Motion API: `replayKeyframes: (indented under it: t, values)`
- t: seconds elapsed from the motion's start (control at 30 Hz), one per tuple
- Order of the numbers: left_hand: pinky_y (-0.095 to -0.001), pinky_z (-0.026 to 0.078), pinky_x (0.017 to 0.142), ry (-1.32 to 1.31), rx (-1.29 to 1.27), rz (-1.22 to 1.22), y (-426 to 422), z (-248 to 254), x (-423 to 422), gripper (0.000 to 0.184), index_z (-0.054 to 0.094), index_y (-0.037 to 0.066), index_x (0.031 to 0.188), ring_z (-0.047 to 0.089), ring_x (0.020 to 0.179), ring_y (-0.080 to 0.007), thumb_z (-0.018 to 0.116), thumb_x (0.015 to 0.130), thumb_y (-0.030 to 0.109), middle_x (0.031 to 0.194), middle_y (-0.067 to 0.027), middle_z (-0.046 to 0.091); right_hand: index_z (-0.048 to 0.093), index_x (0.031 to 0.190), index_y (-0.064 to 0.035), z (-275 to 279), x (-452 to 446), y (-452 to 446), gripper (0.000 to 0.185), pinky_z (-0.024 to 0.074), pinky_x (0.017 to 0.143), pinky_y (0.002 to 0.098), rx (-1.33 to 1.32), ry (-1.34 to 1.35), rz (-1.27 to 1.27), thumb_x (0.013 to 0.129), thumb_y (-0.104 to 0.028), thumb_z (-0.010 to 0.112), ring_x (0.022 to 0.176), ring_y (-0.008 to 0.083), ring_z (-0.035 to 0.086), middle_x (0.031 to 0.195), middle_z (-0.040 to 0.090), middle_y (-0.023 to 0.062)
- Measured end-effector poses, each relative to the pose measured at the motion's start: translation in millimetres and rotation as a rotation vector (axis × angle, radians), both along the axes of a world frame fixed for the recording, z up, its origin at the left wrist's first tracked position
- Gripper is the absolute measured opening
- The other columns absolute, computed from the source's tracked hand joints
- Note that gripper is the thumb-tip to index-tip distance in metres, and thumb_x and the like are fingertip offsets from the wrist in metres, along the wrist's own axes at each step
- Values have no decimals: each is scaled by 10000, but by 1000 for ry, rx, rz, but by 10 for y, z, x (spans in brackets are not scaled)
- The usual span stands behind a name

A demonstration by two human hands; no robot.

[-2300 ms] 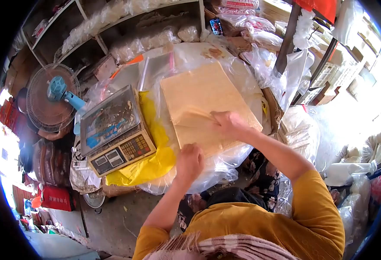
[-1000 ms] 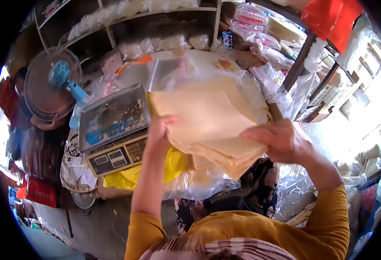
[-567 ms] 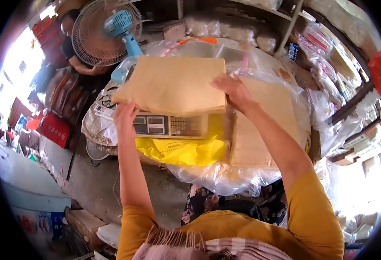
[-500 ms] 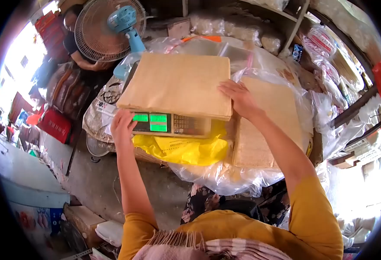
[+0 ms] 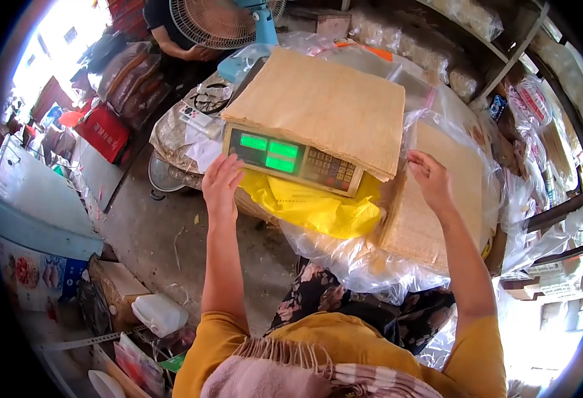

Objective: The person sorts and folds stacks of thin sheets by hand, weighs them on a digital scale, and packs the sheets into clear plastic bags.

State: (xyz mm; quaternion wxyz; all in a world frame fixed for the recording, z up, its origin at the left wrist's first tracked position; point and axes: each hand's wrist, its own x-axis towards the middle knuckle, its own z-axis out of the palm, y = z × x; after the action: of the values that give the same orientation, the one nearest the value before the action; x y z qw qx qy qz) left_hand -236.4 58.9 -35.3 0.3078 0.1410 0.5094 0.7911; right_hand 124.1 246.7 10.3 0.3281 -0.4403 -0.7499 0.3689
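A stack of tan, paper-like sheets point(image 5: 318, 106) lies on a digital scale point(image 5: 238, 159) with green lit displays and a keypad. My left hand point(image 5: 223, 184) is beside the scale's front left corner, fingers extended and holding nothing. Whether the fingertips touch the casing, I cannot tell. To the right of the stack, my right hand point(image 5: 432, 179) hovers over a second tan stack point(image 5: 431, 219), its fingers loosely bent with nothing visible in them. Yellow plastic point(image 5: 324, 209) spreads under the scale's front edge.
Clear plastic sheeting point(image 5: 371, 278) hangs around the work surface. A blue fan point(image 5: 265, 26) stands behind, near another person's arm point(image 5: 172, 43). A white remote control point(image 5: 198, 119) lies left of the scale. Shelves with bagged goods point(image 5: 530, 106) line the right side.
My right hand has come off the edge of the stack on the scale and moved right. My left hand has drawn back from the stack's front left corner. The view has shifted and tilted.
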Motion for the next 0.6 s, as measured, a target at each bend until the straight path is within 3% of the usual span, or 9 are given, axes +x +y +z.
replayKeyframes:
  t: [0.17, 0.27, 0.33, 0.43, 0.6]
  values:
    - [-364, 474, 884, -35, 13, -9, 51, -32, 32, 418, 431, -42, 1214, 578, 1021, -268, 569, 821, -13, 1167, -194, 544, 561, 1122, 33, -11, -80, -40, 295, 472, 831, 256, -229, 140, -61, 874, -127, 571, 945, 134, 606, 1052, 634, 95]
    - [-373, 471, 889, -36, 0, -1, 103, -21, 101, 395, 453, -37, 1197, 580, 1022, -272, 570, 821, -16, 1160, -192, 551, 592, 1083, -4, -210, -38, 83, 274, 483, 784, 264, -100, 70, -72, 866, -171, 585, 908, 136, 616, 1013, 647, 104]
    - [-365, 469, 886, -19, -14, -57, 142, -39, 191, 390, 458, -28, 1202, 574, 1039, -264, 566, 829, -7, 1171, -180, 550, 618, 1024, -45, 91, 27, -94, 242, 489, 733, 283, 54, -232, -95, 842, -204, 602, 861, 182, 632, 985, 651, 130]
    - [-331, 471, 859, 167, -17, -157, 177, -59, 420, 358, 476, -26, 1193, 580, 999, -226, 552, 846, 12, 1122, -148, 574, 635, 892, -45, 308, 340, -473, 162, 488, 689, 298, 74, -413, 75, 811, -185, 630, 759, 177, 612, 879, 641, 84]
    - [-263, 474, 810, 362, 56, -392, 236, -12, 1120, 293, 505, -28, 1152, 586, 916, -158, 540, 867, 26, 1042, -108, 593, 620, 873, -92, 1, 732, -990, 267, 471, 768, 382, 297, -809, 277, 790, -345, 625, 849, 263, 577, 868, 598, 73]
